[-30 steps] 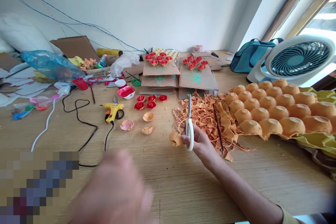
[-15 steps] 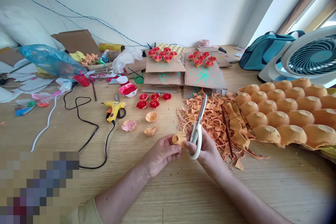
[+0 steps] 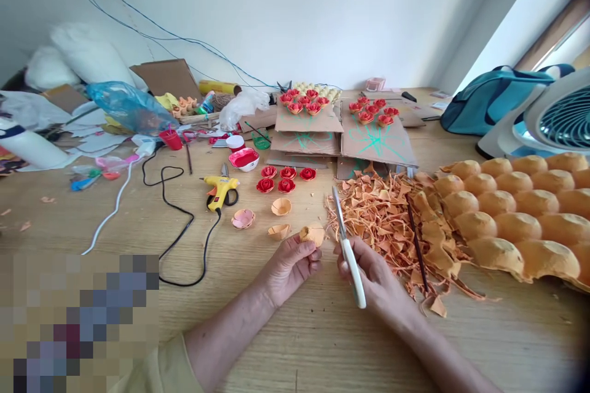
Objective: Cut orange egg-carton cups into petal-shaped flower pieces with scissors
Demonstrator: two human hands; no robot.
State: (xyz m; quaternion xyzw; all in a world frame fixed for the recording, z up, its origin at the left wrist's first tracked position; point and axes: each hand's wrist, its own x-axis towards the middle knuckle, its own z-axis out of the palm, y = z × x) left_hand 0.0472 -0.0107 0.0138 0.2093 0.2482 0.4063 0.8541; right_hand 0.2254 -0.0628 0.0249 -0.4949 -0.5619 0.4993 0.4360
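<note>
Since half a second ago, the bare right hand has drawn away from the small orange moulded-pulp cup, its fingers closed round the white-handled metal scissors, so that only the bare left hand now pinches the cup between thumb and fingers. That cup is held above the pale brown wooden table, near two petal-cut orange pulp cups and left of a loose heap of orange pulp scraps; the scissor blades look nearly closed, though their edge-on angle makes this uncertain.
</note>
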